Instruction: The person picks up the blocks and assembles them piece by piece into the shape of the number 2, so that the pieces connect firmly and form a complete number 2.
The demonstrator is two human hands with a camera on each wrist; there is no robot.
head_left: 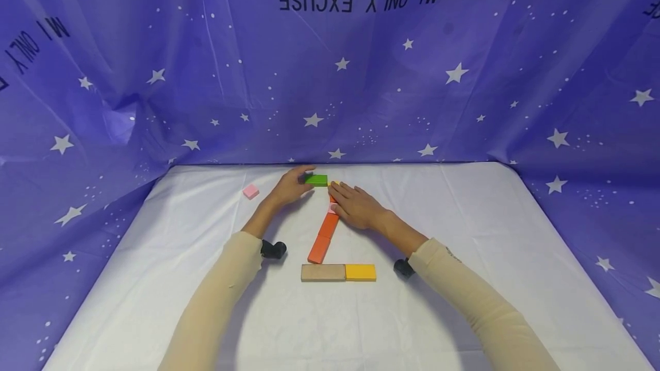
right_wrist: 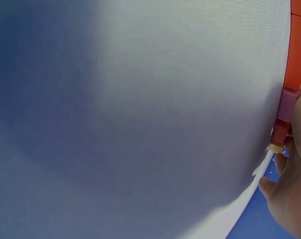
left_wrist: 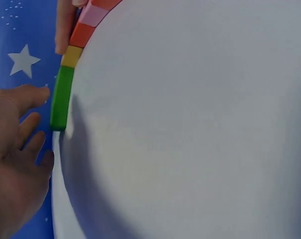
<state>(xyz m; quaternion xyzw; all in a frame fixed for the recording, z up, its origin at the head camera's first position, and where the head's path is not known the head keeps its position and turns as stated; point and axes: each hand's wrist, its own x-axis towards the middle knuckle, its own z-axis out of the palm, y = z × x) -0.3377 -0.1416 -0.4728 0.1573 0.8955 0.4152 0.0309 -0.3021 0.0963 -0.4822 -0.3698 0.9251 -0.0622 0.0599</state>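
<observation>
My left hand (head_left: 290, 186) is at the left end of a green block (head_left: 317, 180) near the table's far edge. In the left wrist view its fingers are loosely bent, with a small gap between them and the green block (left_wrist: 62, 98). A small yellow block (left_wrist: 71, 56) touches the green one's other end. From there a red block (left_wrist: 82, 35) and a pink block (left_wrist: 94, 15) carry on the row. My right hand (head_left: 357, 206) lies over this stretch, fingers extended, partly hiding it. Two longer orange-red blocks (head_left: 329, 225) continue the line toward me.
Closer to me, a brown block (head_left: 323, 272) and a yellow block (head_left: 361, 272) lie end to end. One pink block (head_left: 250, 191) sits apart on the left. A white cloth (head_left: 443, 325) covers the table, and a purple star-printed curtain (head_left: 371, 90) surrounds it.
</observation>
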